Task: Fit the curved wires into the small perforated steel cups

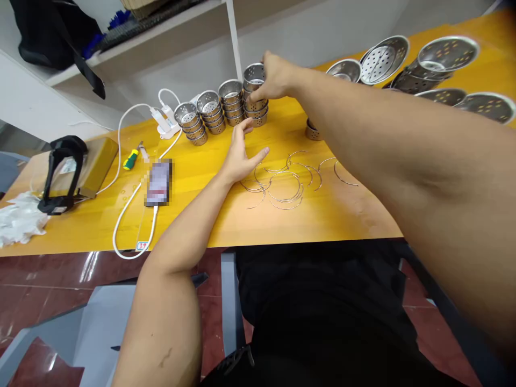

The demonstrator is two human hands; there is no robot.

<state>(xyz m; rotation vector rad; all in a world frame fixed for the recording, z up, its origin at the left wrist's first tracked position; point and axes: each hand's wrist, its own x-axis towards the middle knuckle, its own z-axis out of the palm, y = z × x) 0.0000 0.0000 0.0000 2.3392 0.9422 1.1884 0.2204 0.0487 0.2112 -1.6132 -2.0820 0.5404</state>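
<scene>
Head view: the right hand (274,75) reaches to the far edge of the yellow table (322,215), its fingers curled around the top perforated steel cup (253,75) of the rightmost stack (256,105) in a row of four cup stacks (217,110) standing along that far edge. The thumb sits low on the cup's side while the other fingers wrap over its rim, so the cup is pinched between them. The left hand (239,153) hovers flat and open just in front of the same stack, fingers spread and pointing toward it, touching nothing that can be made out. Just beside that hand, toward the middle of the table, lies a loose scatter of thin wire rings (288,180), overlapping one another. A single low steel cup (312,130) stands apart behind the rings, partly hidden by the right forearm. At the far right corner several larger perforated steel bowls (382,59) lean on each other. Toward the left edge lie a phone (158,183) on a white cable (129,215), a green-handled screwdriver (131,159), a white power strip (165,121), a black strap device (62,172) on a brown box (97,161), and white crumpled gloves (18,217) at the near left corner.
</scene>
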